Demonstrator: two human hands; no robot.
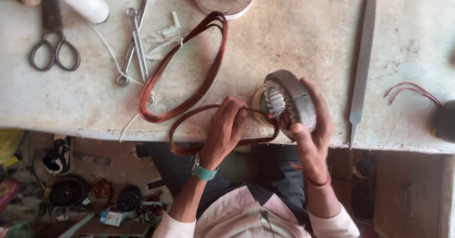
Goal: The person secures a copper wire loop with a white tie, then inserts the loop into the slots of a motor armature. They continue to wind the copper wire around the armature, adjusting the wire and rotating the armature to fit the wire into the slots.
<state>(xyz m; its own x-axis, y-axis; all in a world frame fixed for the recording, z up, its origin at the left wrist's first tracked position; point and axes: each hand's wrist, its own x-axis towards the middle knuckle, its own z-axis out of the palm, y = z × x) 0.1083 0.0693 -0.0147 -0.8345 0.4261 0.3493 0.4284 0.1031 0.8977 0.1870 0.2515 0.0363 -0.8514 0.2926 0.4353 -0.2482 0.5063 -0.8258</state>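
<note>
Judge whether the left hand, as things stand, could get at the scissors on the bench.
Probably not at once: the left hand is pinching a copper coil, so it is occupied. The scissors lie far off to the left, though the bench between looks mostly open, crossed by another coil.

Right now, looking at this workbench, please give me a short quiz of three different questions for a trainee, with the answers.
1. True or false: the right hand holds the motor stator above the bench edge.
2. Which thing does the left hand pinch? A) scissors B) copper wire coil C) flat file
3. Fill in: the flat file lies to the ____ of the stator.

Key
1. True.
2. B: the fingers grip the copper wire coil that leads into the stator; the scissors lie untouched at far left.
3. Right.
</note>
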